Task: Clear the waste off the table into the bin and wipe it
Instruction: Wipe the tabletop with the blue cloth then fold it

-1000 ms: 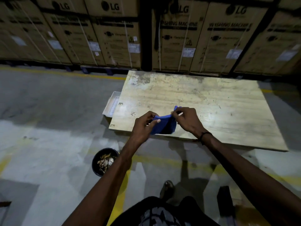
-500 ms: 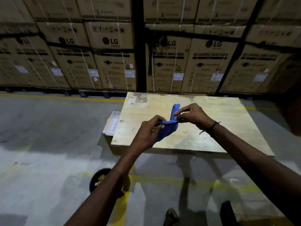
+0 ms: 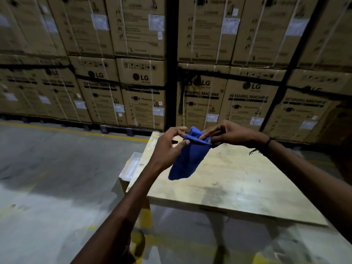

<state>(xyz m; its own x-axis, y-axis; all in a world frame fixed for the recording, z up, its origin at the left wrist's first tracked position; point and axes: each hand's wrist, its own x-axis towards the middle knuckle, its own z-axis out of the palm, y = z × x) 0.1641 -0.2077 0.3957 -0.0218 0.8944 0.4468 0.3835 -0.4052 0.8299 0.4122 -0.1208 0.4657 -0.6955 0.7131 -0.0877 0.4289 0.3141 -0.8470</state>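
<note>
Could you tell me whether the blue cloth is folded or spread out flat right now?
Folded: the blue cloth hangs doubled over above the wooden table, pinched at its top edge by left hand and right hand.

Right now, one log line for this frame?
phase: wipe prep | left hand: pinches blue fabric cloth | right hand: pinches cloth | pale wooden table: cloth held above

Solid blue cloth (image 3: 187,159); pale, stained wooden desk (image 3: 238,180); brown cartons (image 3: 141,96) with black print; grey floor (image 3: 57,159), yellow lines.
</note>
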